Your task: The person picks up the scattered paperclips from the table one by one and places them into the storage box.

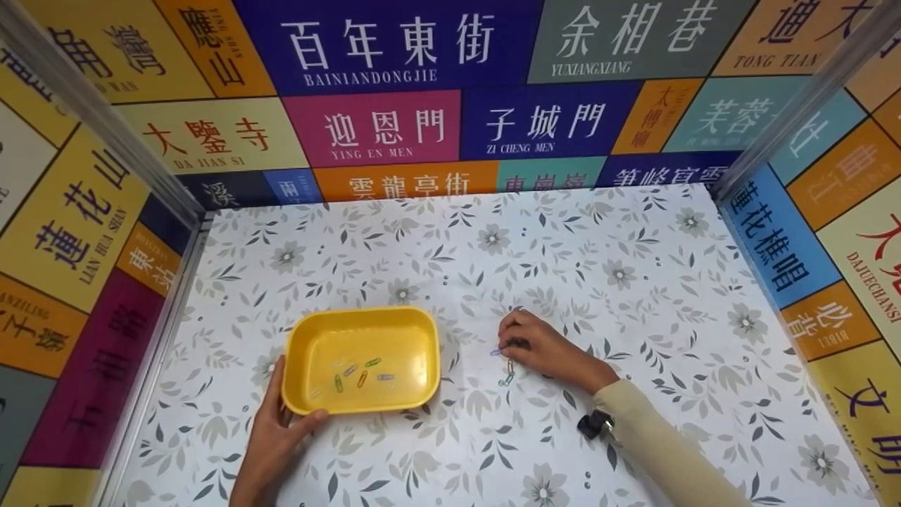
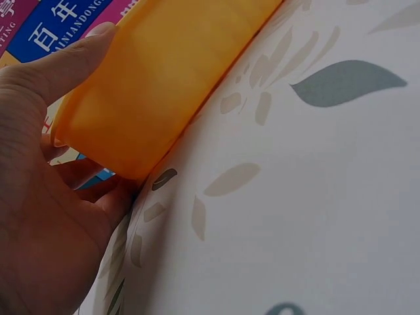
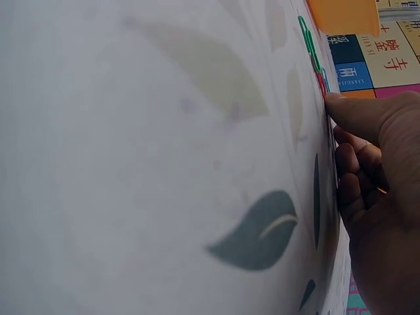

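A yellow plastic tray (image 1: 360, 325) stands on the tabletop, with several coloured paper clips (image 1: 362, 379) lying loose on its floor. My left hand (image 1: 278, 429) grips its near left corner, thumb over the rim and fingers along the side; the left wrist view shows the thumb (image 2: 82, 56) on the orange-looking wall. To the right of the tray, my right hand (image 1: 535, 345) pinches a bluish paper clip (image 1: 495, 352) at the thumb and fingertips. An orange-red clip (image 1: 510, 366) and a green clip (image 3: 308, 41) trail in a line from it along the tabletop.
The table is covered by a white cloth (image 1: 619, 232) printed with grey leaves and flowers. Panels with coloured sign lettering (image 1: 391, 127) rise at the back and both sides. A dark wrist device (image 1: 596, 424) sits at the right sleeve (image 1: 654, 436).
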